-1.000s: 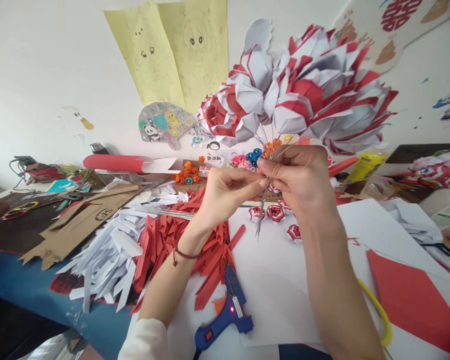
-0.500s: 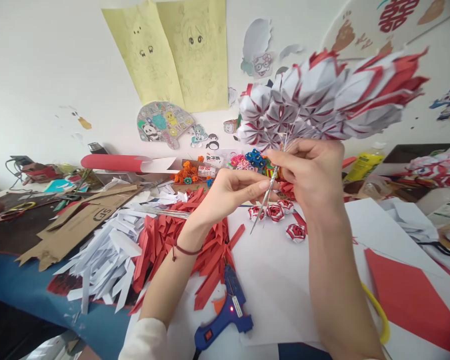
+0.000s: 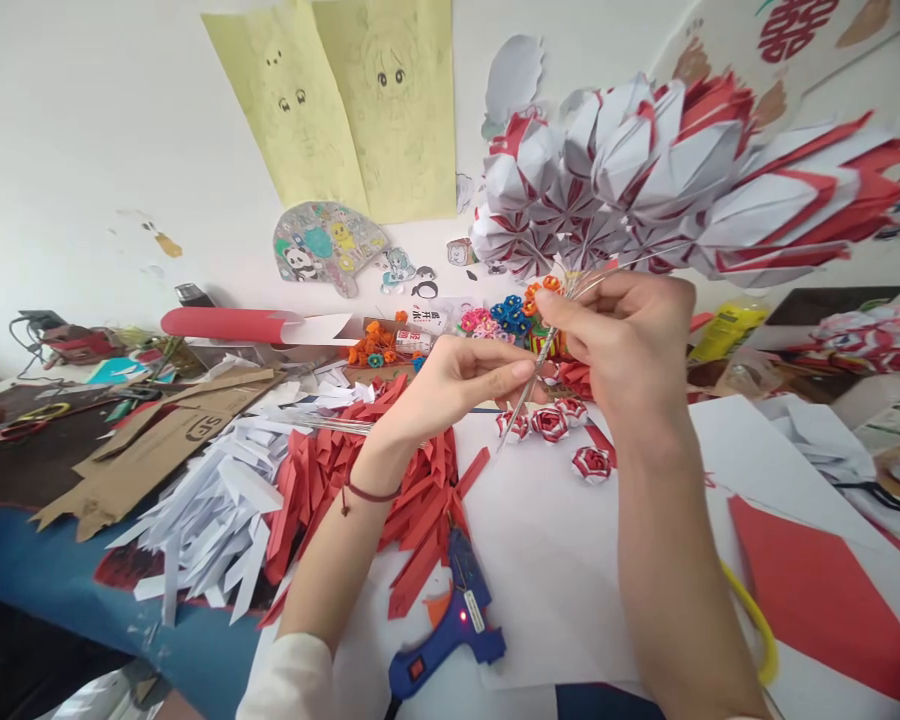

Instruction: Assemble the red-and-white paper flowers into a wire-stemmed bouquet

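Note:
A bouquet of red-and-white folded paper flowers (image 3: 652,160) hangs in the air at the upper right, its thin metal wire stems gathered beneath the heads. My right hand (image 3: 634,335) is closed around these stems just under the flowers. Lower down, my left hand (image 3: 472,385) pinches the same bundle between thumb and fingertips. The stem ends (image 3: 511,425) slant down to the left, above the table. Below them lie several small red-and-white paper rosettes (image 3: 592,463) on white sheets.
A blue glue gun (image 3: 457,620) with a lit red light rests in front. Piles of white paper strips (image 3: 210,510) and red paper strips (image 3: 315,490) lie left, beside cut cardboard (image 3: 165,440). Yellow-handled scissors (image 3: 757,625) and red paper (image 3: 825,600) are at right.
The flower heads have swung to the right and spread apart a little, and the stem ends have risen slightly. Both hands keep their grip in nearly the same place.

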Motion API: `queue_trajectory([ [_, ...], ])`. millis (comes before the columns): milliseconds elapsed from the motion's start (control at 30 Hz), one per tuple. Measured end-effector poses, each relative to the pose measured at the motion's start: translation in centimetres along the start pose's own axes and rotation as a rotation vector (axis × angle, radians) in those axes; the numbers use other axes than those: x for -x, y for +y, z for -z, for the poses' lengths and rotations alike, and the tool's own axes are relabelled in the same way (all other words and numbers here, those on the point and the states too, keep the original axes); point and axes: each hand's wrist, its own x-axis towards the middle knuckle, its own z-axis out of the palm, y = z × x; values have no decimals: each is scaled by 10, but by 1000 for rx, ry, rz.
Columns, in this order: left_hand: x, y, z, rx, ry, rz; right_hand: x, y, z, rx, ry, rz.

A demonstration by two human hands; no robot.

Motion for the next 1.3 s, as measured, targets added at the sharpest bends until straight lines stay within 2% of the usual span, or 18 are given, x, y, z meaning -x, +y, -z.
queue_trajectory([
  [100, -1, -1, 0, -3, -15, 41, -1, 3, 0, -30, 9, 21],
  [300, -8, -12, -1, 101, -22, 99, -5, 7, 0, -82, -59, 41],
  [533, -11, -20, -4, 21, 10, 63, -8, 7, 6, -37, -78, 17],
  [667, -12, -23, -6, -130, 26, 25, -7, 9, 4, 37, -46, -4],
  [867, -11, -22, -7, -559, 142, -128, -6, 13, 1, 101, -50, -57],
  [967, -12, -25, -8, -654, 179, -157, -9, 17, 6, 71, -130, -44],
  [1167, -18, -47, -9, -706, 252, -172, -12, 30, 23, 134, -367, -175],
  [1300, -21, -63, -8, -748, 356, -185, -15, 39, 22, 158, -468, -114],
])
